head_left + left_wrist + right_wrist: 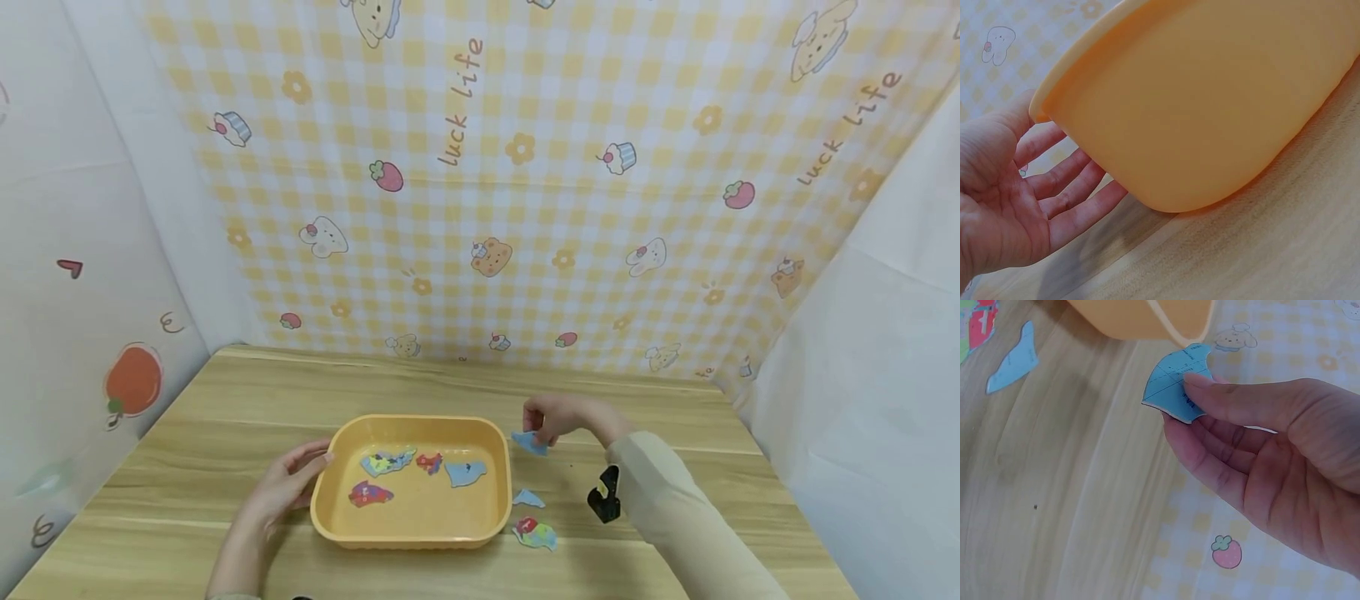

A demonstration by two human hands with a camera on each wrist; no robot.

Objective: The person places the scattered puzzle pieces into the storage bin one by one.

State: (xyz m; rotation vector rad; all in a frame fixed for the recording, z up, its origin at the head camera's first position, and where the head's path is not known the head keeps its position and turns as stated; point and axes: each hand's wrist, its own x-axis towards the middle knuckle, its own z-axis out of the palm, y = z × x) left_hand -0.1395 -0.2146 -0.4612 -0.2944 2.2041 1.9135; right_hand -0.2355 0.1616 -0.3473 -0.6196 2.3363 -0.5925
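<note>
My right hand (558, 417) pinches a blue puzzle piece (1175, 381) with printed lines between thumb and fingers, just off the right side of a yellow plastic basin (408, 533). At the basin's left end, my left hand (283, 483) holds it, the thumb over the rim and the fingers against the outer wall (1166, 125). Inside the basin lie a blue-yellow piece (386, 462), a purple-red piece (370, 493), a small red piece (429, 463) and a blue piece (466, 474), spread apart.
On the wooden table (247, 392), right of the basin, lie a small blue piece (529, 498) and a red-green piece (535, 533). A black device (604, 496) sits at the right wrist. A checked cloth (450, 208) hangs behind the table, with white cloth at both sides.
</note>
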